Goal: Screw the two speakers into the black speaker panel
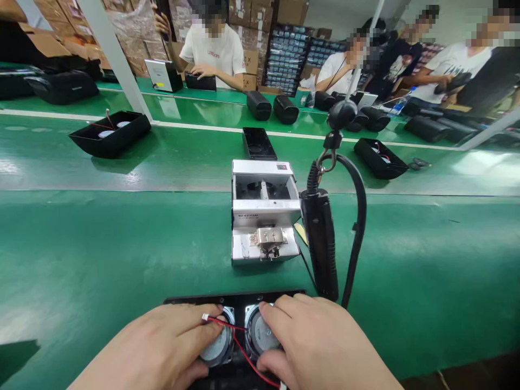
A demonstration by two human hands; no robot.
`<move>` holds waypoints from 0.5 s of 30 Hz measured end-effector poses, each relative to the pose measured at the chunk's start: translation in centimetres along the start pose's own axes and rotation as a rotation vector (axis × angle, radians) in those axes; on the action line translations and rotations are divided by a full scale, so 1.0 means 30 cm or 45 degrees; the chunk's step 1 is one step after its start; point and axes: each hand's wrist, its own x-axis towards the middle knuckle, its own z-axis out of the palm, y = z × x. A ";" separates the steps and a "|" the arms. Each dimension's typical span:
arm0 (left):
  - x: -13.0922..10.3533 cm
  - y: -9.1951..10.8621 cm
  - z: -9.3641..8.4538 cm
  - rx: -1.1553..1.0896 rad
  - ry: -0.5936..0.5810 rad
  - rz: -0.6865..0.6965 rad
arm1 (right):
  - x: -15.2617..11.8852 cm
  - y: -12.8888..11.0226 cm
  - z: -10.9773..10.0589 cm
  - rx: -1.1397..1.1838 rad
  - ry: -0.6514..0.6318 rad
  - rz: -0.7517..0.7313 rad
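Both hands are pressing down flat rather than gripping: the left hand (162,346) is lying with loosely curled fingers over the left speaker (217,344), and the right hand (317,341) is spreading its fingers over the right speaker (260,333), neither closing around anything. The two round speakers are sitting side by side in a black housing (231,300) at the near edge of the green bench (101,254). A red wire (239,338) with a small white plug is running across between the hands, touching the left fingers. Just beyond the housing, a grey screw feeder (263,216) is standing on the bench, and a black electric screwdriver (323,244) is hanging upright beside it. Other people are working along the far edge, past black shells (109,132) lying on the conveyor.
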 end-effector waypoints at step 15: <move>0.122 0.059 -0.123 -0.117 -0.210 -0.110 | 0.002 -0.019 -0.041 0.052 -0.170 0.079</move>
